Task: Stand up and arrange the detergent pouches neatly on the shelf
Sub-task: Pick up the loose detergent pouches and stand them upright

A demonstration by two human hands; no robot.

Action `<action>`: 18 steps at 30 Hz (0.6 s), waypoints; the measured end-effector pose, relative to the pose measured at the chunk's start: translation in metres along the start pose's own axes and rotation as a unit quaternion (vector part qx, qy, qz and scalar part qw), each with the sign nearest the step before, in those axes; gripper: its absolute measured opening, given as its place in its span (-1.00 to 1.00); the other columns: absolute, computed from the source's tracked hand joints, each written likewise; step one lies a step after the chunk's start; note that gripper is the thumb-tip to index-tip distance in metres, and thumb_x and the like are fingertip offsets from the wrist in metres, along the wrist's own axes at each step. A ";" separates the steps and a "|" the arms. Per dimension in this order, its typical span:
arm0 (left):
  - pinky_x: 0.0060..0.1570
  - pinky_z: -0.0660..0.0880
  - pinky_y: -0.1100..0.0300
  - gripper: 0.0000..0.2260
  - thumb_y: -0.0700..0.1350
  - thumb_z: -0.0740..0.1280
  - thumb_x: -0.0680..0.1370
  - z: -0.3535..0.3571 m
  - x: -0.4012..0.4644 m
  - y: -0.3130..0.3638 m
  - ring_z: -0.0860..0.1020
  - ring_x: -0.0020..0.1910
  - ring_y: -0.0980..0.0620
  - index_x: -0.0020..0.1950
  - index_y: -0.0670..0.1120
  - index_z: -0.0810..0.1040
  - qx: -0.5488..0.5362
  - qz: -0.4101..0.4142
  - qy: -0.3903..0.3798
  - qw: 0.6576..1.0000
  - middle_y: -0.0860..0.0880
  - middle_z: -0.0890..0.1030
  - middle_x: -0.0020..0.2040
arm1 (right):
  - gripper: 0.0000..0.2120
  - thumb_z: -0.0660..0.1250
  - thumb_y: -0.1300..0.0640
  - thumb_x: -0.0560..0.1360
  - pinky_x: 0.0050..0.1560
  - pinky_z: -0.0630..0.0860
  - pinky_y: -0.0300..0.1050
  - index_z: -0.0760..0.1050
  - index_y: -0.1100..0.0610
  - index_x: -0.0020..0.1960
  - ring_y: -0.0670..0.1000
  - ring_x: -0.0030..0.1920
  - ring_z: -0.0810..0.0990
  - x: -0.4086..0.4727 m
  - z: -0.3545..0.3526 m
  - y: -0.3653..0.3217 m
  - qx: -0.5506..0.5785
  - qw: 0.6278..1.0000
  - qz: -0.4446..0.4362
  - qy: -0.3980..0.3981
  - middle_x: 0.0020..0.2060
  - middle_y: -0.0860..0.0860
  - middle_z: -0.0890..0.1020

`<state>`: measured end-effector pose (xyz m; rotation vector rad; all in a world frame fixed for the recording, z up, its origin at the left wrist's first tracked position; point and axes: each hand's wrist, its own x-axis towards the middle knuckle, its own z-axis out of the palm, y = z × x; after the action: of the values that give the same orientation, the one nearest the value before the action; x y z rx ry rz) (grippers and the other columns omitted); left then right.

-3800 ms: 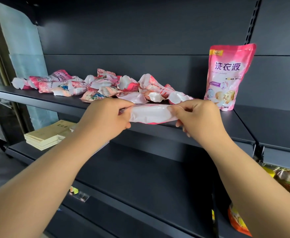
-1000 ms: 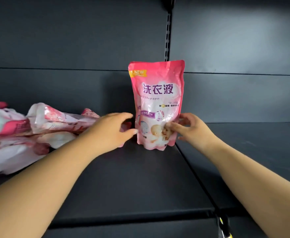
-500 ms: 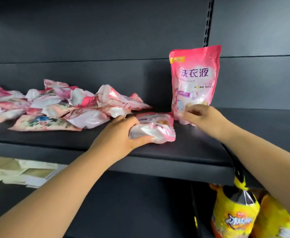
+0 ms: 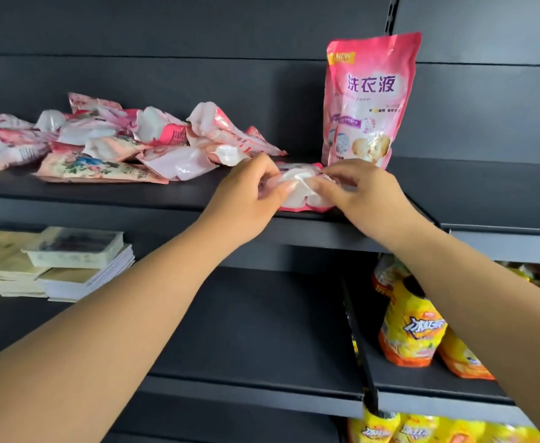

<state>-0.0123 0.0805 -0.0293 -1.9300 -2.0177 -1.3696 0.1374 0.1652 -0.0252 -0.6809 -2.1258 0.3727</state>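
One pink detergent pouch (image 4: 371, 100) stands upright at the back right of the dark shelf (image 4: 172, 199). In front of it a second pink-and-white pouch (image 4: 300, 190) lies flat near the shelf's front edge. My left hand (image 4: 246, 193) pinches its left side and my right hand (image 4: 364, 193) pinches its right side, fingertips meeting over its crumpled white bottom. A heap of several more pouches (image 4: 128, 142) lies flat along the shelf to the left.
Stacked booklets and a flat box (image 4: 57, 260) lie on the lower shelf at left. Yellow drink pouches (image 4: 412, 327) stand on the lower right shelf and below it. A shelf upright (image 4: 390, 14) runs behind the standing pouch.
My right hand left the standing pouch and came down onto the lying pouch, which my left hand had dragged from the heap. Both hands now pinch it.
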 end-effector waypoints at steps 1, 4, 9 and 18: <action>-0.20 0.25 0.57 -0.90 -0.12 0.27 0.55 -0.003 0.002 -0.001 0.43 -0.05 0.05 -0.05 -0.15 0.44 0.024 0.009 -0.009 1.000 -0.05 0.51 0.01 | -0.78 0.31 0.07 0.52 -0.20 0.30 -0.34 0.62 0.20 -0.04 0.00 -0.13 0.49 0.001 -0.001 0.001 -0.070 0.996 -0.052 0.018 -0.18 0.04 0.56; -0.25 0.28 0.57 -0.96 -0.20 0.23 0.55 -0.017 0.010 -0.001 0.41 -0.08 0.11 -0.05 -0.10 0.46 0.085 0.025 -0.032 0.996 0.03 0.50 0.00 | -0.64 0.19 0.05 0.50 -0.38 0.26 -0.23 0.54 0.26 -0.31 0.11 -0.36 0.54 0.008 -0.010 0.002 -0.260 0.950 -0.174 0.027 -0.39 0.12 0.55; -0.12 0.41 0.26 -0.91 -0.17 0.23 0.56 -0.040 0.018 0.007 0.50 0.00 0.07 -0.08 0.01 0.46 0.113 0.038 -0.082 0.990 0.06 0.54 0.01 | -0.66 0.13 0.09 0.45 -0.44 0.38 -0.22 0.59 0.22 -0.31 0.13 -0.46 0.55 0.014 -0.026 -0.007 -0.327 0.921 -0.209 0.032 -0.45 0.11 0.56; -0.15 0.33 0.59 -0.74 -0.20 0.20 0.55 -0.014 -0.003 -0.004 0.43 -0.09 0.28 0.11 0.15 0.40 -0.153 -0.090 -0.097 0.979 0.22 0.39 -0.07 | -0.57 0.17 -0.14 0.54 -0.56 0.25 -0.27 0.33 0.16 0.25 -0.04 -0.59 0.25 -0.015 0.008 -0.032 0.163 0.934 0.305 -0.089 -0.53 0.01 0.32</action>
<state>-0.0224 0.0706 -0.0240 -2.1199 -2.2324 -1.6814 0.1274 0.1300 -0.0238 -1.1328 -1.9029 1.1356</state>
